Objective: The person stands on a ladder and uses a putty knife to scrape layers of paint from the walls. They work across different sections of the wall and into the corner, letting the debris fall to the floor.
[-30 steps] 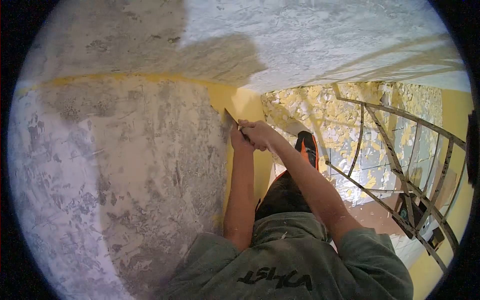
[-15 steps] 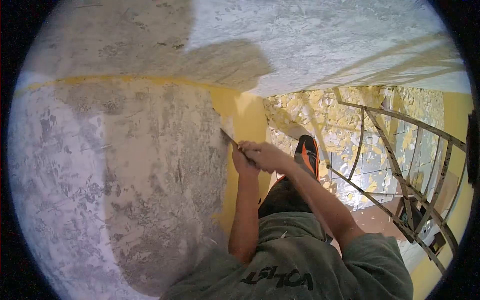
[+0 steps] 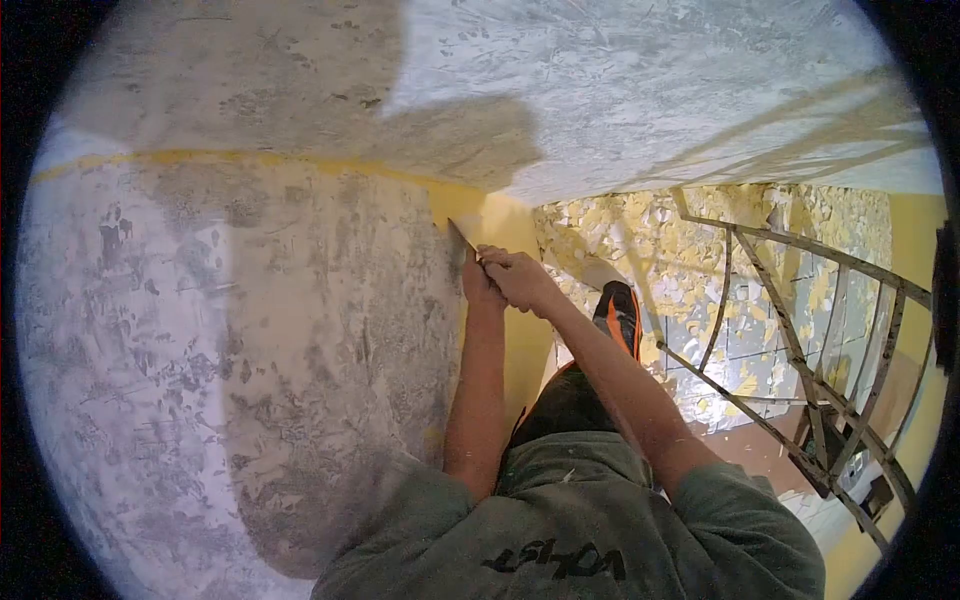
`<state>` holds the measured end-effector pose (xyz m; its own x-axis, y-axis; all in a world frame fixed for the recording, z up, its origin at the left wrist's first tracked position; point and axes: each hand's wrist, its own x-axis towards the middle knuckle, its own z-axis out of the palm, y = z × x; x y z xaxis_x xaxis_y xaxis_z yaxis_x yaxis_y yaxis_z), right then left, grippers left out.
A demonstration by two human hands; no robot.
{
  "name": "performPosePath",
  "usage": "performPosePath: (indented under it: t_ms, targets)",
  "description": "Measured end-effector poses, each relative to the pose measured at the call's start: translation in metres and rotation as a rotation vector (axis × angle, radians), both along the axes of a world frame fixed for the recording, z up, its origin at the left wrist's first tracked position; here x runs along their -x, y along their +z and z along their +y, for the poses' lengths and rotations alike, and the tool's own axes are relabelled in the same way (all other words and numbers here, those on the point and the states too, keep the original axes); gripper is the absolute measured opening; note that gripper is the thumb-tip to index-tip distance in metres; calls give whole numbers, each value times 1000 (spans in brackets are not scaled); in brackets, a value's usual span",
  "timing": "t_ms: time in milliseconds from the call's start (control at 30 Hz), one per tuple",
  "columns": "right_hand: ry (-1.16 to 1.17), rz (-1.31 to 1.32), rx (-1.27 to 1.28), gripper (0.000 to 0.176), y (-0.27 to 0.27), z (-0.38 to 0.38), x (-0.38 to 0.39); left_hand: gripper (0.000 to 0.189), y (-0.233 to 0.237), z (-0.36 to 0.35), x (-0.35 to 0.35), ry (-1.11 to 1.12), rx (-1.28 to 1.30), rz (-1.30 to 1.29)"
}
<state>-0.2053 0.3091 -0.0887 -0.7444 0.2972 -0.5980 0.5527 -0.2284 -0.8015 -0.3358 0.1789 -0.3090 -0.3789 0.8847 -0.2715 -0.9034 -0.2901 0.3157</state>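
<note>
A scraper point(image 3: 462, 238) with a thin dark blade rests its edge against the yellow paint strip point(image 3: 515, 225), near the corner of the wall. My left hand point(image 3: 482, 285) is closed around its handle, close to the wall. Just right of it, my right hand point(image 3: 522, 281) also grips the handle, which the fingers mostly hide. Bare, mottled grey wall point(image 3: 330, 300) lies left of the blade, with the yellow paint along its right edge.
On the right stands a metal frame like a ladder or trestle point(image 3: 790, 340). Yellow paint flakes point(image 3: 720, 260) litter the tiled floor. My shoe point(image 3: 620, 318) with orange trim stands below my hands. A second scraped wall point(image 3: 640, 90) crosses the top, carrying shadows.
Both hands and the scraper have moved up along the yellow strip, toward the corner. The blade now sits higher on the paint. My grip looks the same.
</note>
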Motion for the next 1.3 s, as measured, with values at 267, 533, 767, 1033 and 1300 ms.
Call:
performPosePath:
  t_ms: [267,533,767,1033,1300]
  targets:
    - [-209,237,-228,35,7,-57,-2,25,68,-40,-16,101,156,-131]
    - [-60,159,-49,35,30,-8,-9,23,178,43,-36,310,641,73]
    - [-142,136,66,35,-10,12,32,31,111,57,0,205,786,678]
    - [70,57,40,37,38,7,8,35,209,62,-48,379,702,-10]
    - [1,116,152,33,43,12,-4,31,200,70,-49,407,713,-4]
